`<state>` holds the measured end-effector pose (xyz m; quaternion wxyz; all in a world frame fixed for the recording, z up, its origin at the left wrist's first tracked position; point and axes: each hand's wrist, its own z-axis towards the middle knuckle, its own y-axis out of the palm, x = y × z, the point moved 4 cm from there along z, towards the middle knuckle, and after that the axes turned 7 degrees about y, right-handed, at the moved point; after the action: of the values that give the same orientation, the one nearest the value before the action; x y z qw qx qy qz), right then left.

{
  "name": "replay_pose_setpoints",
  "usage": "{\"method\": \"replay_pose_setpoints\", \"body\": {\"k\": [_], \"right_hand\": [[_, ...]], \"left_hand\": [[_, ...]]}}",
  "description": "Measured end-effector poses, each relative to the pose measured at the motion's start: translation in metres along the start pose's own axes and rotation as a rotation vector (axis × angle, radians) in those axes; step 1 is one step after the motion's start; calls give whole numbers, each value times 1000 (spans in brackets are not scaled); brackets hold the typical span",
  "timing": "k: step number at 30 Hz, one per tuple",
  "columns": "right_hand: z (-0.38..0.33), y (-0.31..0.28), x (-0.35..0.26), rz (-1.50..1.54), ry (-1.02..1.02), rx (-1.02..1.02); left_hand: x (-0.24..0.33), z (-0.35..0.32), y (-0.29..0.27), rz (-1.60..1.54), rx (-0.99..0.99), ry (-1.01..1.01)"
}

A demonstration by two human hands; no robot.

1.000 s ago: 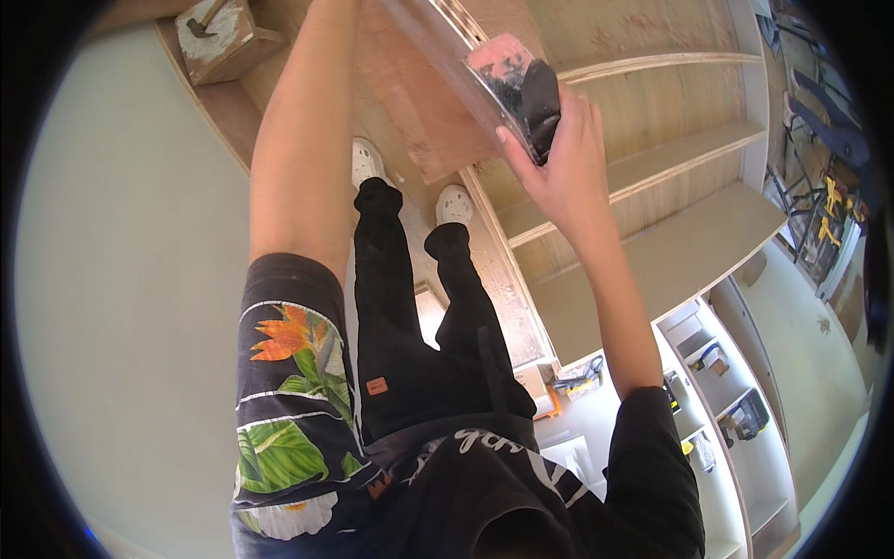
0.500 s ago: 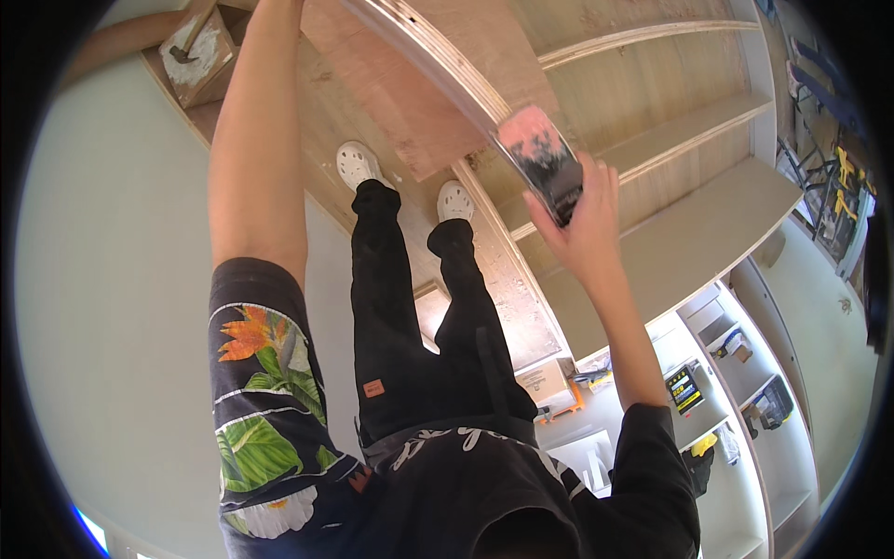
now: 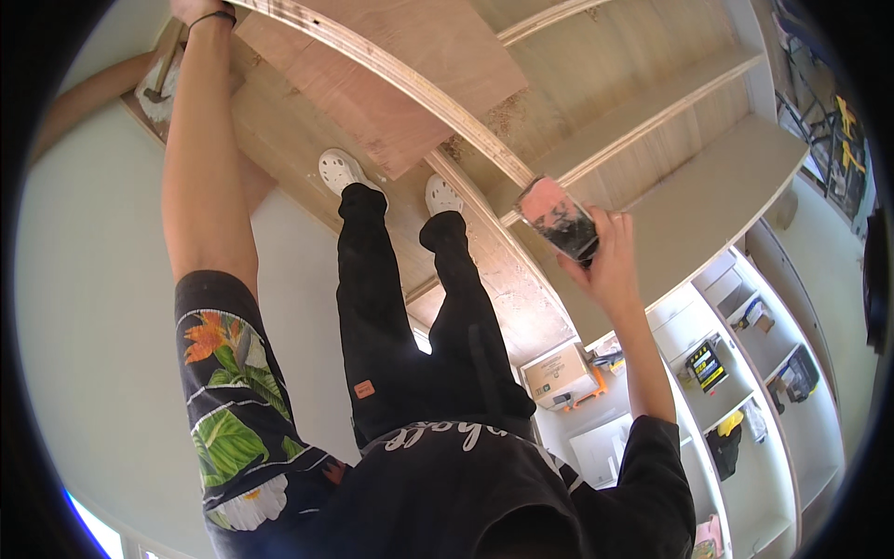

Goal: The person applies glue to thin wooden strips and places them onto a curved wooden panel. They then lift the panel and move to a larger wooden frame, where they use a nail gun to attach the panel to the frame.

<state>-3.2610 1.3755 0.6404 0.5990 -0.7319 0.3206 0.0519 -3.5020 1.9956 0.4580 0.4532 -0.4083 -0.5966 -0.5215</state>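
My right hand [image 3: 610,256] is closed round a flat rectangular block [image 3: 557,216], blotchy pink at its far end and black near my palm. The block's far end meets the near end of a long plywood board [image 3: 400,70], seen along its layered edge; whether they touch I cannot tell. At the top left my left hand [image 3: 197,7], a dark band at its wrist, reaches the far end of that board. Its fingers are cut off by the picture's edge.
Reddish plywood sheets [image 3: 382,102] lie beyond the board. A shelved wooden frame [image 3: 643,154] spreads to the right. At the far left a hammer [image 3: 160,88] rests near another person's arm [image 3: 88,107]. White shelves [image 3: 736,438] hold boxes and tools, with a cardboard box [image 3: 559,373] beside them.
My left hand has moved up and left, its wrist now in view. My right hand has shifted slightly right and nearer with the block. The board has shifted in the picture.
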Motion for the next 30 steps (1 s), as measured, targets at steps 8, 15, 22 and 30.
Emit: {"method": "replay_pose_setpoints", "body": {"k": [8, 15, 22, 30], "right_hand": [[-19, 3, -1, -44, 123, 93], [-27, 10, 4, 75, 121, 44], [-42, 20, -15, 53, 141, 42], [-17, 29, -66, 112, 243, 121]], "left_hand": [[-14, -12, 6, 47, -37, -29], [44, -67, 21, 141, -192, -112], [73, -243, 39, 349, -89, 79], [70, -203, 56, 396, -150, -51]]}}
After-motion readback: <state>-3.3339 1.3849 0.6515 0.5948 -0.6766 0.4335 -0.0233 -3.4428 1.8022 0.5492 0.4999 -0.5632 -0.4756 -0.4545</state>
